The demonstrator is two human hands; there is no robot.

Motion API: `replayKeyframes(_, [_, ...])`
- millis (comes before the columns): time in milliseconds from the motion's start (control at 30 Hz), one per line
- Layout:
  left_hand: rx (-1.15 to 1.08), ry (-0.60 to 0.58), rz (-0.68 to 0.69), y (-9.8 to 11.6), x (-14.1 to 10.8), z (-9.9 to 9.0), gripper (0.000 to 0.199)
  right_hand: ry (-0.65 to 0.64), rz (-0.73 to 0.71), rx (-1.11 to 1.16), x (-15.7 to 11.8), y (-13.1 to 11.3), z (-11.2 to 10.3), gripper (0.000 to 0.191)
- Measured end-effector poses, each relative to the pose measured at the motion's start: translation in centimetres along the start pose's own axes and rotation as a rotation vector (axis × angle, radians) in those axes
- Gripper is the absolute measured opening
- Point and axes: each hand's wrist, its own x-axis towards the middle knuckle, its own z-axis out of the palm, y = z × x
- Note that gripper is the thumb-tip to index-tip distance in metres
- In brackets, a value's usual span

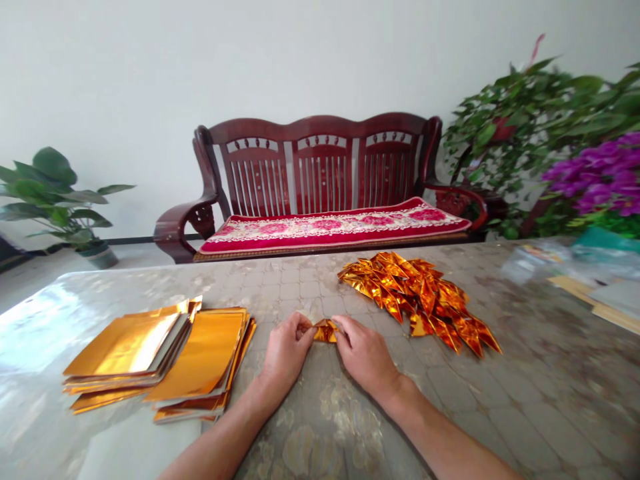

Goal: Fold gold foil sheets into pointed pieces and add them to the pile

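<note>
A small folded piece of gold foil paper [325,331] lies between my hands near the middle of the table. Its left end is pinched by my left hand [289,347], thumb against fingers. At its right end my right hand [363,352] grips it the same way. Two stacks of flat gold foil sheets [200,350] are to the left of my hands, the sheets slightly fanned and overlapping. Right of my hands, a heap of pointed, folded gold pieces [420,293] spreads across the table.
The table [310,433] has a patterned, glossy cover. Plastic bags [537,261] and tan card pieces [607,313] sit at its right edge. Beyond it are a dark wooden bench [323,167] with a red cushion, a potted plant [60,200] and purple flowers [600,173].
</note>
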Motion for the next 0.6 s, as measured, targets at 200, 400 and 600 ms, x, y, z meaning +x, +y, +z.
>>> replayKeyframes(200, [0.1,-0.06,0.087,-0.08,-0.15,-0.14,0.019,-0.02,-0.125,-0.184,-0.2,0.19,-0.03,0.037])
replayKeyframes(400, [0.259,-0.086,0.191,-0.27,-0.34,0.05,0.022,-0.054,-0.184,-0.286,-0.02,0.22,-0.37,0.045])
replayKeyframes(600, [0.317,-0.089,0.236,-0.45,-0.29,0.06,0.022,-0.052,-0.184,-0.236,0.09,-0.12,-0.5,0.045])
